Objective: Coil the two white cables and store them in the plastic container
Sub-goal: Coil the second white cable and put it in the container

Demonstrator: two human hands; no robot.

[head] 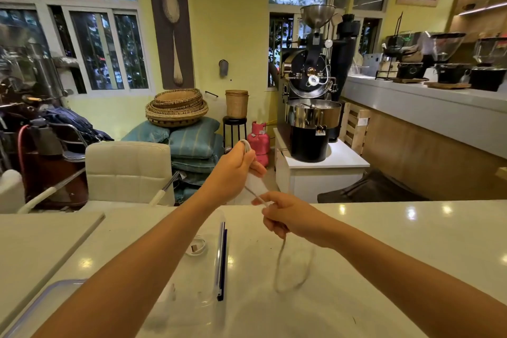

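Observation:
My left hand [236,170] is raised above the white counter and grips several loops of a white cable [256,192]. My right hand [285,217] pinches the same cable just below and to the right, and the loose end hangs from it in a blurred loop [290,269] over the counter. A second white cable [196,248] lies coiled inside the clear plastic container [219,255], which sits on the counter under my left forearm. The container's near part is hidden by my arm.
A clear lid with a bluish rim [41,307] lies at the near left of the counter [384,228]. A white chair [129,170] stands beyond the counter's far edge. A coffee roaster [310,107] stands further back.

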